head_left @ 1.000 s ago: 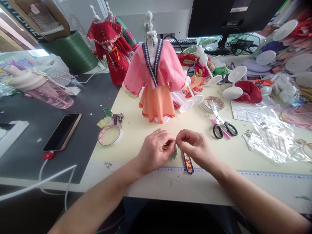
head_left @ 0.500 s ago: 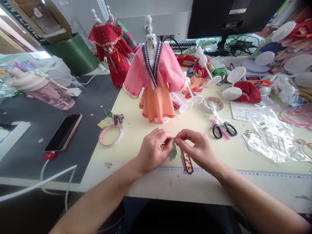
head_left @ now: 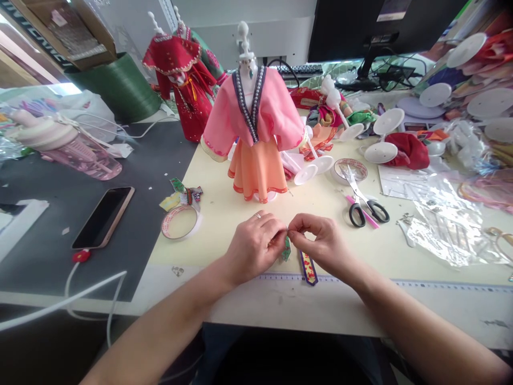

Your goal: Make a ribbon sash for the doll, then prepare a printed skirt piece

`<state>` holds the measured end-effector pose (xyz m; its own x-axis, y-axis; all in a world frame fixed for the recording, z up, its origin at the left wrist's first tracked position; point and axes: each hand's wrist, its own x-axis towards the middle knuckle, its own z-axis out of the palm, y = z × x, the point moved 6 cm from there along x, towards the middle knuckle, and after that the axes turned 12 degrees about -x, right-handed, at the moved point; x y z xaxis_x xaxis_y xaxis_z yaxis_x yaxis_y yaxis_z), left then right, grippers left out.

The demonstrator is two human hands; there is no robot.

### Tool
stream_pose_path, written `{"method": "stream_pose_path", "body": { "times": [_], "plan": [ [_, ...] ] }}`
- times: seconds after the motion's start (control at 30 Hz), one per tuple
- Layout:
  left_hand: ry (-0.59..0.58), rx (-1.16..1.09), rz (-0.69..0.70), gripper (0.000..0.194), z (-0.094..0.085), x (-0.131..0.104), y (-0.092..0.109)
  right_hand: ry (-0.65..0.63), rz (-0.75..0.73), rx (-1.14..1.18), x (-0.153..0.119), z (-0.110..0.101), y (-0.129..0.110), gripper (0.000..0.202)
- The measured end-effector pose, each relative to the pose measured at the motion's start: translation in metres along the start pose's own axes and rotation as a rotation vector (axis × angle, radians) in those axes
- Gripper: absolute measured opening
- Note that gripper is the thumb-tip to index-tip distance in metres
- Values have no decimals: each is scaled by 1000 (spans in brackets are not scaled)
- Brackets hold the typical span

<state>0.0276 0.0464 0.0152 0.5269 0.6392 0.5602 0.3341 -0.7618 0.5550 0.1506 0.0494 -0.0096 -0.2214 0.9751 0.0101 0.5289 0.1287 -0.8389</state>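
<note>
— Where's the green ribbon [head_left: 286, 249]?
— Pinched between both fingertips, just above the counter [head_left: 224, 214]; left hand [head_left: 254, 247] at nine o'clock of it, right hand [head_left: 323, 243] at three.
— Anything near?
— Patterned strip [head_left: 308, 267] at five o'clock, doll dress [head_left: 256, 139] at twelve.

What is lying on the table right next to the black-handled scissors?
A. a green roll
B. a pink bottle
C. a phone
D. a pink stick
D: a thin pink stick lies under the black-handled scissors on the yellow table, while the phone, the green roll and the pink bottle all sit far off to the left.
</note>
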Motion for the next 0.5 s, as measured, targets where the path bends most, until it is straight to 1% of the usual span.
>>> {"method": "stream_pose_path", "body": {
  "times": [0.13,0.27,0.4,0.47,0.5],
  "plan": [
    [39,-176,-142,14,-1,1,-6,-37,91,197,1,7,11,8],
    [46,-342,-362,11,0,-1,-15,-56,169,392,2,11,16,7],
    [49,-556,-583,10,4,-6,-23,-36,194,447,3,9,14,7],
    [70,-629,-643,11,4,-8,-27,-15,189,447,3,7,13,9],
    [81,-632,-650,11,4,-8,-27,-4,181,439,2,6,12,10]
  ]
}}
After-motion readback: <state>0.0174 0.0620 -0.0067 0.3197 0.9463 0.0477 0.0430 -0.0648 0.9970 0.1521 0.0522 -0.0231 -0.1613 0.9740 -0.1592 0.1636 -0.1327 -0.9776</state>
